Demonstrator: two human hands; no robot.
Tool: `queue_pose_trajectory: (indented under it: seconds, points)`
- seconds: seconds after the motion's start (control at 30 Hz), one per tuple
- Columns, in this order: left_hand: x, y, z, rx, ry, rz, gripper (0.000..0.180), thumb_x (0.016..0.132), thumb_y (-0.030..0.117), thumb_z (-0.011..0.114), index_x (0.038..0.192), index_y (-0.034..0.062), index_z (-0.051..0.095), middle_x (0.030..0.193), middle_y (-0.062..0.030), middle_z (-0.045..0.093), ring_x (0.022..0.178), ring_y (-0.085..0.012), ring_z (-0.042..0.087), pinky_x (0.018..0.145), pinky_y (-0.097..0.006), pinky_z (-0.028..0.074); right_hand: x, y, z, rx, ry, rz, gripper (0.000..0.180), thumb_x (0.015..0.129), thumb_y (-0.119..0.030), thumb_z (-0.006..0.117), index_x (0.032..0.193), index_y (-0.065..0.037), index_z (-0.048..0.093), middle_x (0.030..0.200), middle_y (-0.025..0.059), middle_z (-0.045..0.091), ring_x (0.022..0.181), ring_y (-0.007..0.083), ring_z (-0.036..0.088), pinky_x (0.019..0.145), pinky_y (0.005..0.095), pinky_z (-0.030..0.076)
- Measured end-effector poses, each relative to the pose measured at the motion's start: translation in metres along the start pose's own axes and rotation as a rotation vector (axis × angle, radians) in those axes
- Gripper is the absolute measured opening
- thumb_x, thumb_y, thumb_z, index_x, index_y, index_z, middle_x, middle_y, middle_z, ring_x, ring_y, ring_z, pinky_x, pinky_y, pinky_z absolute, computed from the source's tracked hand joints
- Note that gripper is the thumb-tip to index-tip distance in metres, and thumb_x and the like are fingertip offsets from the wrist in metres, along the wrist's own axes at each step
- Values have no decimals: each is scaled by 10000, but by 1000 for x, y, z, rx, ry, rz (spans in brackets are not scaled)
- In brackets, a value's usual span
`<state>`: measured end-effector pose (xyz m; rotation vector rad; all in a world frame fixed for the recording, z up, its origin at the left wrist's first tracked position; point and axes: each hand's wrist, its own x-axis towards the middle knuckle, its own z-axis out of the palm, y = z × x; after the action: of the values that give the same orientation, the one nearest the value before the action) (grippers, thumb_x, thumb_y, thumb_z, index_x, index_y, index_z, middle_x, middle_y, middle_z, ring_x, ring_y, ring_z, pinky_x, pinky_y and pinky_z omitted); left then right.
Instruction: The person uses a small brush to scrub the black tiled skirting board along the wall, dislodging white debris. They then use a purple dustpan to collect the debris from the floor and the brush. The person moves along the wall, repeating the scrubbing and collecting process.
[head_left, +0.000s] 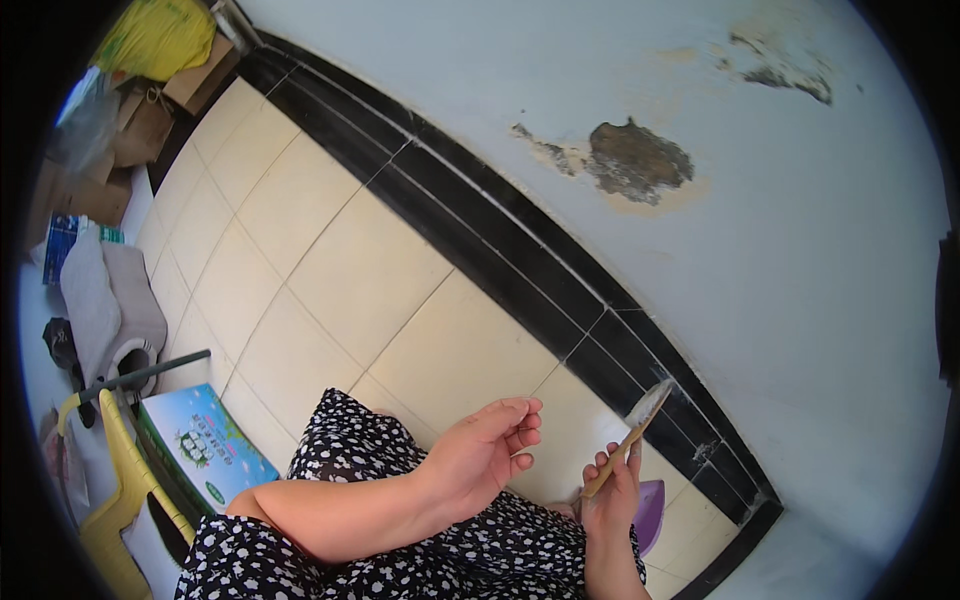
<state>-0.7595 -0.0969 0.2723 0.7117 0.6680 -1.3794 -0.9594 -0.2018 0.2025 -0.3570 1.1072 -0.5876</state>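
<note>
My right hand [612,500] grips the wooden handle of a putty knife [630,441]. Its flat blade is smeared whitish and points up toward the black tiled border at the wall's foot. In front of my lap, my left hand [480,455] is raised with its fingers curled in and the thumb against the index finger; nothing shows in it. Beyond the hands, the pale wall [740,280] has a rough brown patch [640,160] where the surface has come away, with more flaking [790,80] to its upper right. A purple plastic container [650,515], partly hidden, is beside my right wrist.
Cream floor tiles [330,260] meet a black tile border [500,250] along the wall. At left are a yellow plastic chair [120,480], a printed blue-green box [205,445], a dark rod, and a grey cloth-like item [110,290]. Cardboard boxes [145,125] and a yellow bag [155,38] lie farther back.
</note>
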Motion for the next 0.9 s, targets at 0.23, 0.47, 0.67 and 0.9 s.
queue_pose_trajectory:
  seconds: [0.23,0.47,0.67,0.9]
  points:
    - [-23,6,-8,-49,94,39,128,912,189,504,946,74,549,850,15,527,732,-91,489,633,-225,403,-2,16,11,-196,126,6,581,900,-94,504,1408,-182,237,976,7,450,791,110,453,647,253,412]
    - [-18,-45,-47,330,166,204,113,907,159,509,918,58,559,797,2,543,679,-89,502,614,-223,406,-57,39,-29,-265,285,22,484,893,-67,462,1354,-133,332,919,15,459,733,105,445,608,242,405]
    - [-88,-127,-74,144,358,69,133,901,169,504,924,59,575,797,-3,564,640,-82,538,583,-213,438,-181,-26,35,-297,191,125,541,875,-75,438,1388,-114,270,924,20,484,707,97,454,564,223,395]
    - [-181,-167,30,160,114,29,138,913,177,504,922,60,577,810,-7,579,689,-112,556,617,-229,437,-252,-102,35,-314,124,54,616,865,-89,443,1426,-124,193,973,41,464,755,111,447,599,233,387]
